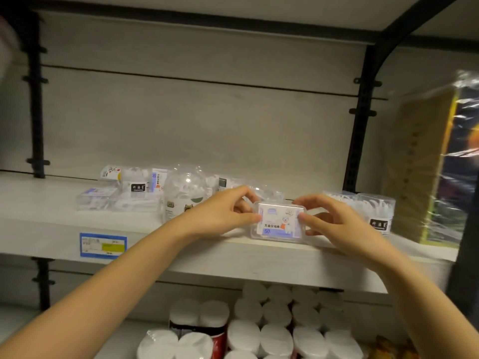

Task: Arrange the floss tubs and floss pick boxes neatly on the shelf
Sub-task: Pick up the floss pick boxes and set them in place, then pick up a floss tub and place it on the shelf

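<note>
A clear floss pick box (278, 221) with a white and purple label sits near the front edge of the pale shelf (233, 257). My left hand (223, 211) pinches its left end and my right hand (329, 221) pinches its right end. A round clear floss tub (182, 198) stands just left of my left hand. Flat clear boxes (116, 200) lie further left, with more boxes and tubs (137, 181) behind them. Another clear tub of picks (373, 211) stands right of my right hand.
A blue price tag (103, 244) is stuck on the shelf's front edge. A yellow wrapped pack (425, 164) stands at the right end. Black uprights (360, 130) flank the bay. Rolls of white tissue (272, 330) fill the lower shelf.
</note>
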Demonstrator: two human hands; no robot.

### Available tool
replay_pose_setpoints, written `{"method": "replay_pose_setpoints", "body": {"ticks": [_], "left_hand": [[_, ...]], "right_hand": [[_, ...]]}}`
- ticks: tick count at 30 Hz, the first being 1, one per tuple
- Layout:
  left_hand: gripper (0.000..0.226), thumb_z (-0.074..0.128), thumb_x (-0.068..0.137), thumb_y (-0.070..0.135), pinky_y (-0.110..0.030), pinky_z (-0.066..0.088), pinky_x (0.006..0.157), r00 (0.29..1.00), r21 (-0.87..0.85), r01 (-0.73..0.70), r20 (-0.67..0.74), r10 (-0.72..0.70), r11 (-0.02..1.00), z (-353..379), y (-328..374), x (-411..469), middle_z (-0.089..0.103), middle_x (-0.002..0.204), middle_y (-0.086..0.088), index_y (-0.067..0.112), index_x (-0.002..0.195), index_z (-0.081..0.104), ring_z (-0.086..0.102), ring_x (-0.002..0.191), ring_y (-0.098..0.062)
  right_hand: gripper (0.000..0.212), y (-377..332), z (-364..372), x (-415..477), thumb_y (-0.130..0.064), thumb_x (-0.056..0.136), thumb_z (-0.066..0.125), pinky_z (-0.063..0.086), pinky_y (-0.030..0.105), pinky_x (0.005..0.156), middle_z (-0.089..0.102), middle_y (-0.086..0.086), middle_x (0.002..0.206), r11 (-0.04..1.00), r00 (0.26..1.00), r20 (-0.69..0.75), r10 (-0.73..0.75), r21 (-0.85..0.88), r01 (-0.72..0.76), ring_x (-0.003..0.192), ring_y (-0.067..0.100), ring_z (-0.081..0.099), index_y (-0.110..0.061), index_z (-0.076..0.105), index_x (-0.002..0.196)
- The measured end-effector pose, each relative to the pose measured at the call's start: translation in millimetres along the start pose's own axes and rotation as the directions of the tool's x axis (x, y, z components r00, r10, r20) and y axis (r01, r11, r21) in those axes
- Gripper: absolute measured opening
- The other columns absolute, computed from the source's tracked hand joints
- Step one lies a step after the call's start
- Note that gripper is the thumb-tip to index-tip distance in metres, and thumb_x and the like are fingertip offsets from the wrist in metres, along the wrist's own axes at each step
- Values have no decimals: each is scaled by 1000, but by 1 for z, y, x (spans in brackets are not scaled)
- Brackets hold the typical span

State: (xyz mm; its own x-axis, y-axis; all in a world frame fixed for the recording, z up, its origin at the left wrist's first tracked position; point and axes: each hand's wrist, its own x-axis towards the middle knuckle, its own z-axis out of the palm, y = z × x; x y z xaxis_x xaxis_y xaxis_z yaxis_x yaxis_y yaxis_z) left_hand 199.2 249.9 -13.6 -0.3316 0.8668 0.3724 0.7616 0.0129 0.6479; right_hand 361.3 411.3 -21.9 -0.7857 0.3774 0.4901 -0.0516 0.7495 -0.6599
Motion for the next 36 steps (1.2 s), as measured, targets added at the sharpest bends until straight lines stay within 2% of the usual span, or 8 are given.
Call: {"method": "replay_pose_setpoints", "body": {"ticks": [8, 13, 15, 19, 25, 30, 33, 36], "left_hand": [[23, 46, 95, 35, -28, 45, 81, 980, 124, 159, 102, -172, 979, 0, 5, 7, 60, 82, 8, 20, 86, 60, 56, 77, -9], [36, 35, 97, 42, -32, 33, 71, 980, 317, 150, 78, -183, 937, 4, -2, 8, 64, 105, -18, 14, 79, 49, 45, 75, -18], [38, 33, 98, 41, -32, 31, 68, 986, 351, 130, 53, -158, 927, 7, -1, 6, 58, 88, -16, 13, 74, 45, 42, 73, -19], [33, 37, 97, 40, -28, 38, 76, 987, 445, 30, -157, 45, 895, 5, 1, -11, 52, 89, 6, 17, 99, 61, 46, 79, -10], [20, 52, 91, 29, -33, 45, 64, 839, 279, -97, -494, 230, 955, -41, -13, -71, 63, 70, 8, 18, 84, 68, 56, 64, -14], [15, 55, 91, 21, -10, 41, 59, 834, 165, -5, -543, 96, 986, -94, -44, -97, 64, 73, 6, 20, 85, 69, 56, 66, -3], [16, 54, 91, 22, -9, 40, 60, 866, 109, 8, -498, 48, 994, -120, -62, -106, 63, 73, 4, 17, 87, 69, 54, 64, 4], [16, 54, 91, 21, -9, 40, 60, 902, 123, -19, -427, 70, 992, -138, -76, -114, 66, 79, -2, 13, 90, 68, 54, 66, 3]], "right_hand": [[22, -3, 1, 12, -28, 91, 54, 53, 46, 88, 62, 6, 82, 958, 950, 132, 284, 4, -287, 70, 15, 63, -9, 62, 100], [26, -8, 3, 7, -37, 90, 53, 51, 24, 74, 66, -2, 77, 955, 963, 101, 250, -192, -227, 69, 7, 62, -14, 66, 95], [26, -10, 4, 6, -38, 90, 53, 49, 23, 72, 66, -3, 78, 948, 966, 90, 242, -235, -215, 70, 7, 62, -17, 66, 94], [16, -19, 10, 3, -37, 89, 52, 50, 27, 77, 59, -17, 95, 931, 997, -76, 34, -360, -60, 81, 4, 58, -28, 59, 102], [26, -72, 55, -3, -36, 87, 52, 51, 19, 69, 55, -23, 105, 945, 943, -176, -284, -216, 245, 85, -2, 55, -35, 52, 113], [54, -106, 109, 30, -46, 84, 55, 47, 22, 87, 47, -13, 130, 970, 977, -76, -200, -157, 187, 108, 4, 52, -28, 40, 132], [74, -112, 132, 53, -54, 76, 62, 44, 40, 100, 41, -5, 142, 983, 994, -84, -69, -173, 54, 119, 15, 49, -26, 32, 138], [85, -113, 148, 66, -51, 72, 68, 41, 33, 97, 40, 2, 145, 990, 995, -53, 90, -104, -95, 116, 18, 49, -27, 27, 142]]}}
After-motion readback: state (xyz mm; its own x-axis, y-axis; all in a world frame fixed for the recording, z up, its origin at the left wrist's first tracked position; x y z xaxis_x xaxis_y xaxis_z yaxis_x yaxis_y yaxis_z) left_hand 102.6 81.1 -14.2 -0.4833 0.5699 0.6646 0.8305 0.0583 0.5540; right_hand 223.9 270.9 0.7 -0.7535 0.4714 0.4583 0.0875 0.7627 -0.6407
